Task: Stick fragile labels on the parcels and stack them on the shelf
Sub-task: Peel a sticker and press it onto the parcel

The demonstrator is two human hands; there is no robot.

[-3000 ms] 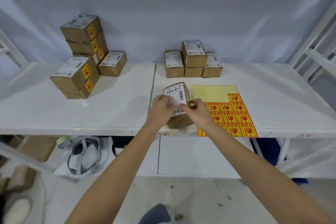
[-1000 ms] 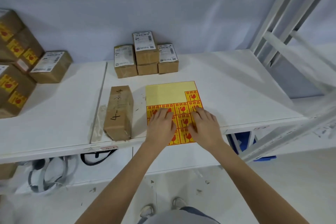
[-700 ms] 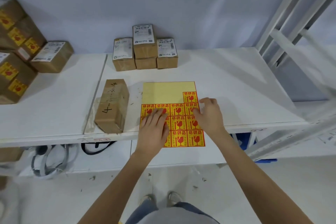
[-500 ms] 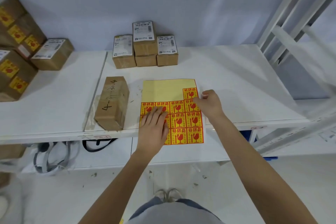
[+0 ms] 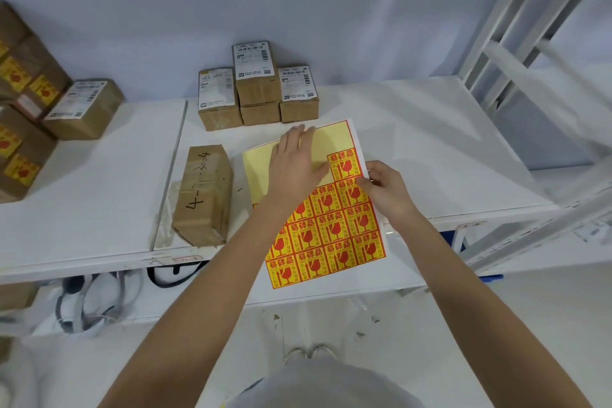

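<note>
The left hand (image 5: 296,162) lies flat with straight fingers on the bare yellow part of the sticker sheet (image 5: 326,219), pressing it down. The right hand (image 5: 385,190) is at the sheet's right edge, with its fingers curled and pinching there, just by the lone top sticker (image 5: 345,164). The two hands are close together but do not touch.

The sheet is tilted, and its near end hangs over the front edge of the shelf (image 5: 430,149). The right hand is nearer the lone sticker, so it looks best placed to peel it.

The parcel (image 5: 203,195) that seems to need it lies just left of the sheet, long side pointing away from the person. The sticker will have to go left, across the left hand.

Behind the sheet stand four small boxes (image 5: 258,89). Far left of it are the labelled boxes (image 5: 23,122).
</note>
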